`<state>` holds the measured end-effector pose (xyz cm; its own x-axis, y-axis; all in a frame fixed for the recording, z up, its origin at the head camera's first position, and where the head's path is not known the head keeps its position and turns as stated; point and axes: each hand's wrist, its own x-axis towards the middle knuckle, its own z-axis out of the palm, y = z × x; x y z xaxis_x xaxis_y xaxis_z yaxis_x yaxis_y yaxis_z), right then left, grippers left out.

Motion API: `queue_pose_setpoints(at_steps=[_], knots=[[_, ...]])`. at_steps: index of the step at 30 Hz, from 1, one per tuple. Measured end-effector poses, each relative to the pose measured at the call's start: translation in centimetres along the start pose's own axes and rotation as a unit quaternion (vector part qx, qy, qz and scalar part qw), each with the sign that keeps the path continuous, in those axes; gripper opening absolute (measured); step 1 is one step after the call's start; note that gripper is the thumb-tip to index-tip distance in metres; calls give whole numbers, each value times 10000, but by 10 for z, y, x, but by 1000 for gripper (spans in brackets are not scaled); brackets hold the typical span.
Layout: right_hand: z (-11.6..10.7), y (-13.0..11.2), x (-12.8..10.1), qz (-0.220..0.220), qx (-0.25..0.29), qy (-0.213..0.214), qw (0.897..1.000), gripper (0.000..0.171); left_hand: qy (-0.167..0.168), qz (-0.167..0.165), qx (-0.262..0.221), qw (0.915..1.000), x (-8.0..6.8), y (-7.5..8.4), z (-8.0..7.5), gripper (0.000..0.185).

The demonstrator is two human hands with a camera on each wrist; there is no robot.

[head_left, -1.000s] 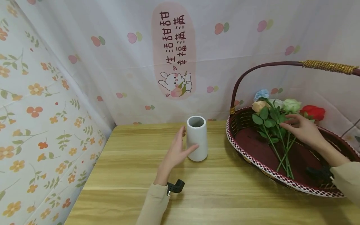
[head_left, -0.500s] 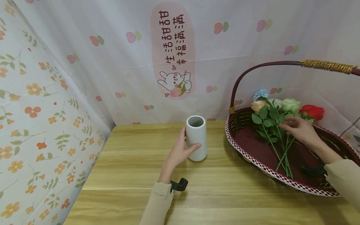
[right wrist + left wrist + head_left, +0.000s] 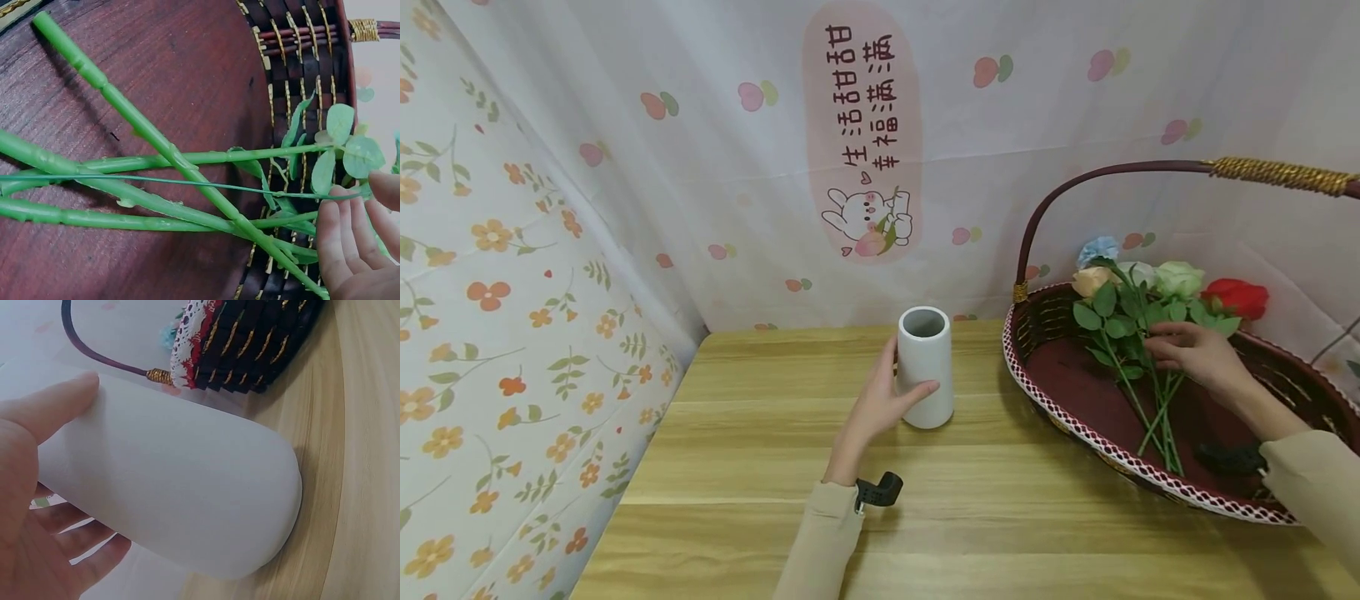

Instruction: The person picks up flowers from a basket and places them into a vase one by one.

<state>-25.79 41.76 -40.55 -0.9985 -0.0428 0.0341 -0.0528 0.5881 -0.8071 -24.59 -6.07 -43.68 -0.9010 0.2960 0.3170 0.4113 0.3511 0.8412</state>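
My left hand (image 3: 880, 404) grips a plain white cylindrical vase (image 3: 927, 392) standing upright on the wooden table. Its thumb lies along the near side, the fingers behind; the left wrist view shows the thumb (image 3: 72, 403) across the smooth white wall. Over the basket, my right hand (image 3: 1206, 358) is among the leaves of several flowers. In the right wrist view its fingertips pinch a thin dark-green flower stem (image 3: 206, 184), which crosses above the thicker stems (image 3: 169, 150). The blooms include a blue one (image 3: 1097, 250), a peach rose (image 3: 1092, 282), a pale green rose (image 3: 1180, 279) and a red rose (image 3: 1236, 297).
An oval dark-red woven basket (image 3: 1060, 367) with white lace trim stands at the right of the table (image 3: 760, 467). Its tall arched handle (image 3: 1097, 172), wrapped in gold, rises behind the flowers. Patterned cloth (image 3: 715, 167) hangs at the back and left.
My left hand has closed in on the vase, which stays put. My right hand has shifted slightly left and down, and its thumb and fingers have drawn together at the stems.
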Motion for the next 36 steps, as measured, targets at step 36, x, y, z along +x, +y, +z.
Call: queue_pose_setpoints(at_steps=[36], knots=[[13,-3,13,264,407,527,9974,53,-71,-5,-29,10000,2,-4,-2,89]])
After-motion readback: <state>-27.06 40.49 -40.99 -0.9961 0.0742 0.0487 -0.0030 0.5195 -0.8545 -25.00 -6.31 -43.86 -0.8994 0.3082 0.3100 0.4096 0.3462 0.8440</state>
